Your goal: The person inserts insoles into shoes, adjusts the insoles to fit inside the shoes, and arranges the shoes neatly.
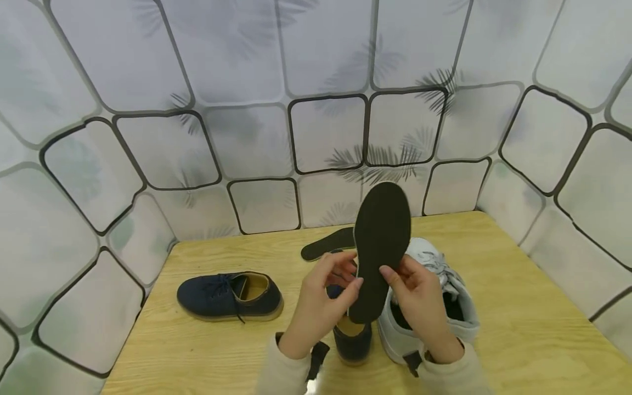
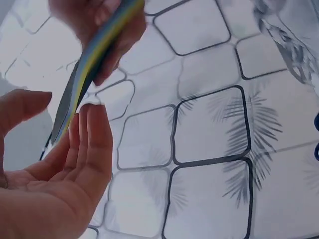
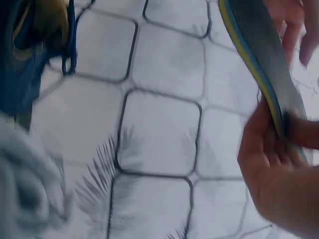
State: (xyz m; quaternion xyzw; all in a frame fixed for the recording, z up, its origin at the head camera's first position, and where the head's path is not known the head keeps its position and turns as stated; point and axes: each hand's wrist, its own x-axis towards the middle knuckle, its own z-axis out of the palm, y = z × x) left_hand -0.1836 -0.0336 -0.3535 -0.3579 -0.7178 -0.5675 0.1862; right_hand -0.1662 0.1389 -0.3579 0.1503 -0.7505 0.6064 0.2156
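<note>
My right hand (image 1: 421, 296) pinches a black shoe insole (image 1: 382, 233) near its narrower end, thumb on the dark face and fingers behind. The insole stands nearly upright, its wide end at the top; its edge (image 2: 94, 52) shows yellow and blue layers in the left wrist view. My left hand (image 1: 321, 302) is at the insole's left edge, thumb and fingers apart around it. In the left wrist view the thumb is off the insole and the fairly straight fingers (image 2: 97, 134) are right by its edge. Below the hands is a navy shoe (image 1: 353, 345), partly hidden.
A second dark insole (image 1: 326, 244) lies at the back of the wooden table (image 1: 227, 356), partly behind the held one. Another navy lace-up shoe (image 1: 207, 296) sits at the left. White sneakers (image 1: 466, 312) stand at the right, partly behind my right hand. A patterned curtain (image 1: 326, 131) surrounds the table.
</note>
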